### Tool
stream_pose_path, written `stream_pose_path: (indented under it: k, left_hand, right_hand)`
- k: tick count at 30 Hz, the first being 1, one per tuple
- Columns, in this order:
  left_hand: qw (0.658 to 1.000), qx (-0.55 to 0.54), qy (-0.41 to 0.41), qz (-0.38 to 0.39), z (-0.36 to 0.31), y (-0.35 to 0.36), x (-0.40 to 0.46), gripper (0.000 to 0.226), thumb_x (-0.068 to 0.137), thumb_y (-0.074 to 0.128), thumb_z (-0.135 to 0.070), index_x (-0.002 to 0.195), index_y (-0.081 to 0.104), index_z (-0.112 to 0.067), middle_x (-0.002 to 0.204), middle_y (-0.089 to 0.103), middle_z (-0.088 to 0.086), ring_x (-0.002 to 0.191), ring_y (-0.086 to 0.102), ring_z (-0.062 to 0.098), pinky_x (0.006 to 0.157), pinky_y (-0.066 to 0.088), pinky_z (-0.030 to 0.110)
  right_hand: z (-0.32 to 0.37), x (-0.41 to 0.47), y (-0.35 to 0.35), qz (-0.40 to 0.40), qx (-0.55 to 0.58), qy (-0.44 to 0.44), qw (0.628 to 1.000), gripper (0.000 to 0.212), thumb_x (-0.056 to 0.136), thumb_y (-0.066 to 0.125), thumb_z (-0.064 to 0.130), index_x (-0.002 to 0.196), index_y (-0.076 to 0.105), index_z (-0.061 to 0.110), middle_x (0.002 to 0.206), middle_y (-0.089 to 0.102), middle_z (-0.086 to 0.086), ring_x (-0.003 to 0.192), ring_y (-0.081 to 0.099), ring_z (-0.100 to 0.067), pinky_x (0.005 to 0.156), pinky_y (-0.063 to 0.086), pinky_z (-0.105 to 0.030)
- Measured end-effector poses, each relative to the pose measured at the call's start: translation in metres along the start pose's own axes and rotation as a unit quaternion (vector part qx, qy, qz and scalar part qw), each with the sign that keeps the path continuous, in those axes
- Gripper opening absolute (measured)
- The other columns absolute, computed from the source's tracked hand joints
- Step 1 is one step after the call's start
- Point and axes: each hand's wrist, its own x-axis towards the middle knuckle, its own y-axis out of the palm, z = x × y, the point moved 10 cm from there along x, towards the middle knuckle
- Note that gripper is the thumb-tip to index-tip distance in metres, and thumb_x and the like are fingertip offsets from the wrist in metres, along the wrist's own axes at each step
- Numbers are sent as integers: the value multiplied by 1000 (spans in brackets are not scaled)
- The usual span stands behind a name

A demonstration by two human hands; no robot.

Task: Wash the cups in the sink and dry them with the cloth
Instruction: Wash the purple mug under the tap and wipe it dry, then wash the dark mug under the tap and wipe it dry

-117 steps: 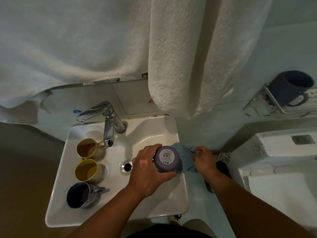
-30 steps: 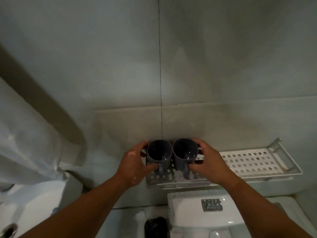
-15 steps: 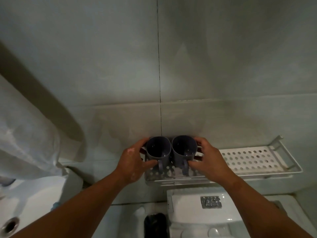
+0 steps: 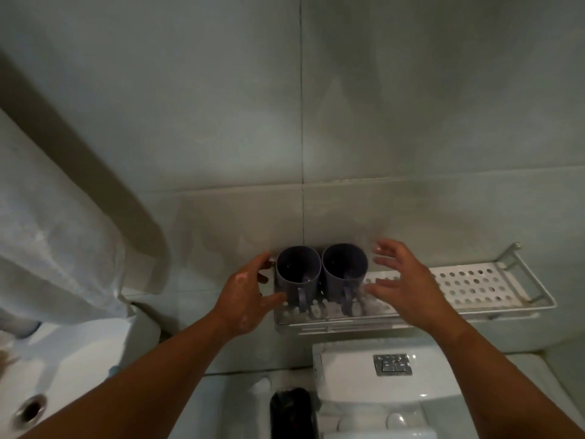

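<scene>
Two dark purple cups stand upright side by side at the left end of a white perforated wall shelf, handles toward me: the left cup and the right cup. My left hand is beside the left cup, fingers loosely spread, thumb near its base; contact is unclear. My right hand hovers just right of the right cup with fingers spread, holding nothing. The sink shows at the lower left with its drain. No cloth is visible.
A white towel hangs at the left above the sink. Below the shelf is a white toilet cistern with a flush button. A dark object stands between the sink and the cistern. Tiled wall fills the upper view.
Half a second ago both hands gripped the two cups on the shelf. Now my right hand has let go and drawn back to the right; my left hand has loosened beside its cup.
</scene>
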Motion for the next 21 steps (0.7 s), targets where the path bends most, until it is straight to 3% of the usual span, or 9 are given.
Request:
stream_pose_path:
  k: [2,6,10,13,17,21]
  left_hand:
    - [1000,7,-19,-3,17,-8,-11,80,82,83,-33,149,42,-22,134,55,-9,106,58,8,87,57,28]
    - [997,58,-38,31,60,-24,-46,69,86,78,-41,146,47,-25,136,55,-7,107,56,6,89,50,23]
    - [986,114,-64,101,116,-41,-97,67,88,74,-45,146,47,-26,133,58,-7,106,54,4,85,41,14]
    - [983,130,-74,108,162,-69,-140,59,87,75,-44,139,55,-24,125,64,-6,101,58,6,84,42,13]
    - [984,115,-97,99,227,-116,-204,49,84,80,-38,127,64,-22,112,66,-6,92,59,7,75,43,9]
    - [983,104,-119,96,302,-162,-274,50,86,76,-44,130,61,-26,116,67,-9,91,61,2,69,37,1]
  right_hand:
    - [19,-18,-14,-50,-50,-14,997,65,80,82,9,128,50,38,123,60,13,102,66,-4,75,53,-15]
    - [72,-65,4,-100,-91,-98,986,41,82,78,11,110,61,35,104,65,16,84,67,-4,68,55,-18]
    - [83,-104,98,-9,-119,-117,986,32,80,79,16,105,67,31,98,64,19,86,64,-2,73,56,-23]
    - [70,-129,188,92,-152,-78,981,30,79,74,32,108,67,33,102,63,20,91,63,-2,81,53,-24]
    - [74,-166,297,200,-204,-51,957,23,86,69,35,109,64,34,104,62,18,92,57,1,83,45,-16]
    - [100,-199,389,225,-220,-42,948,21,86,69,35,106,62,39,97,60,22,85,56,8,78,42,-8]
